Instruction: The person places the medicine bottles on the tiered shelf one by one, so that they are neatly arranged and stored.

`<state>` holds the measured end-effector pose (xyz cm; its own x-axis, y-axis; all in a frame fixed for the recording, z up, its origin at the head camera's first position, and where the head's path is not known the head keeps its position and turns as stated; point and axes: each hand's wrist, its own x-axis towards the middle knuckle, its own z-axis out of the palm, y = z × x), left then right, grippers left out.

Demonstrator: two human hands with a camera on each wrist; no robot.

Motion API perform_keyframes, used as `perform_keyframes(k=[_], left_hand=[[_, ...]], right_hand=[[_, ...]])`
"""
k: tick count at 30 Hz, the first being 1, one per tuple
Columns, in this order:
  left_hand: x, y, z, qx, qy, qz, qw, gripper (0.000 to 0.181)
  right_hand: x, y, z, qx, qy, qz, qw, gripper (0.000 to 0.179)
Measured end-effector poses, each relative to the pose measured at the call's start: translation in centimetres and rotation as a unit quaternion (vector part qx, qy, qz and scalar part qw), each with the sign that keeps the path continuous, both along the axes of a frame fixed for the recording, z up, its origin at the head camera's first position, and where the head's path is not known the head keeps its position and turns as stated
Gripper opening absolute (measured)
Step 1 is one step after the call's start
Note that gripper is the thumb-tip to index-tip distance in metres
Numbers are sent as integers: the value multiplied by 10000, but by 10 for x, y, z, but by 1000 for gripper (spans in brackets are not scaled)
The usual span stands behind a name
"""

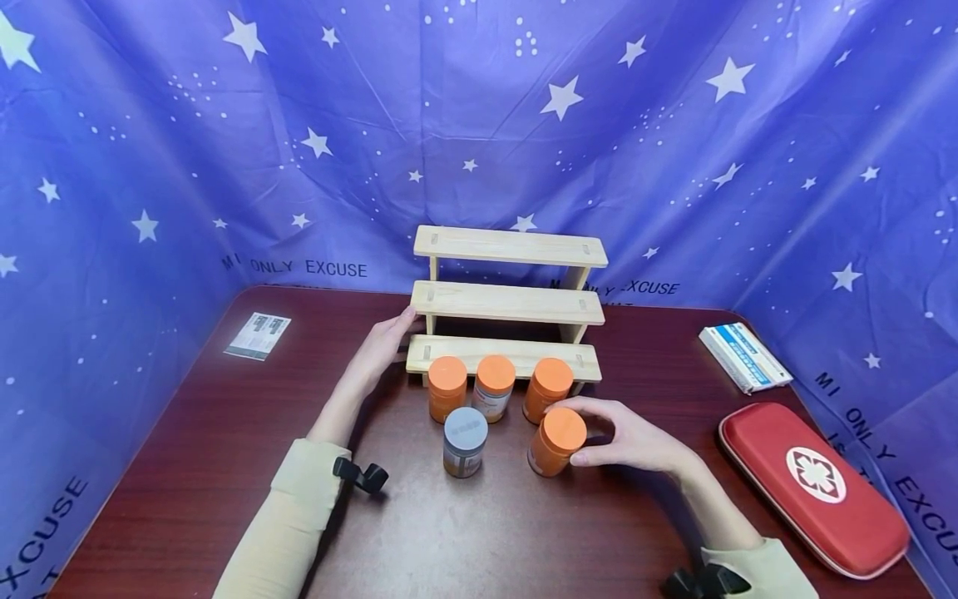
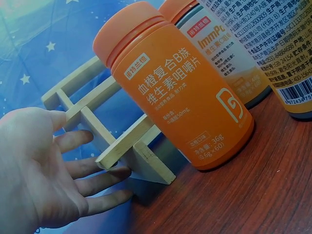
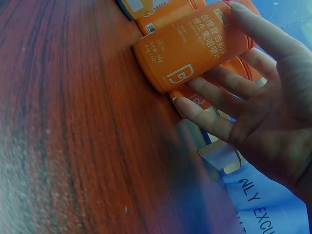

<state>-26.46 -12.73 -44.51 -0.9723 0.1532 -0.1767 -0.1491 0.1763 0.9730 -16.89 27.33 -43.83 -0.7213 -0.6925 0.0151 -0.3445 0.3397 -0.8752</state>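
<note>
A three-tier light wooden rack (image 1: 507, 301) stands at the back of the table. My left hand (image 1: 380, 345) is at the rack's left end, its thumb by the middle shelf and its fingers spread along the side in the left wrist view. My right hand (image 1: 624, 434) holds an orange vitamin bottle (image 1: 550, 449) between thumb and fingers, near the lid. Three more orange-lidded bottles, the left one (image 1: 447, 391), middle one (image 1: 492, 391) and right one (image 1: 548, 391), stand before the bottom shelf. A grey-lidded bottle (image 1: 464, 445) stands in front of them.
At the right lie a red first-aid case (image 1: 846, 520) with a white emblem and a white-and-blue box (image 1: 744, 356). A flat printed packet (image 1: 258, 334) lies at the far left of the brown table (image 1: 187, 466). A blue star-patterned curtain (image 1: 359, 108) surrounds the table.
</note>
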Motion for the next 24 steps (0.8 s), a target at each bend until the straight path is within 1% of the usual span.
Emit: perform_keyframes(k=[7,14,20,24], left_hand=[[1,1,1,82,-71,-40,9999,69],[1,0,1,109,-115,-86,9998,71],[1,-2,0,-185,-125,-166,9996,77],[1,-4,0,-303,-228,-168,9991,79]], right_hand=[[2,-2,1,-22,64,8,10000,56],[2,-3,2,-41,70,15,10000,56],[1,-3,2,-24,58,18,10000,56],[2,-3,3,-36,-20,35,10000,55]])
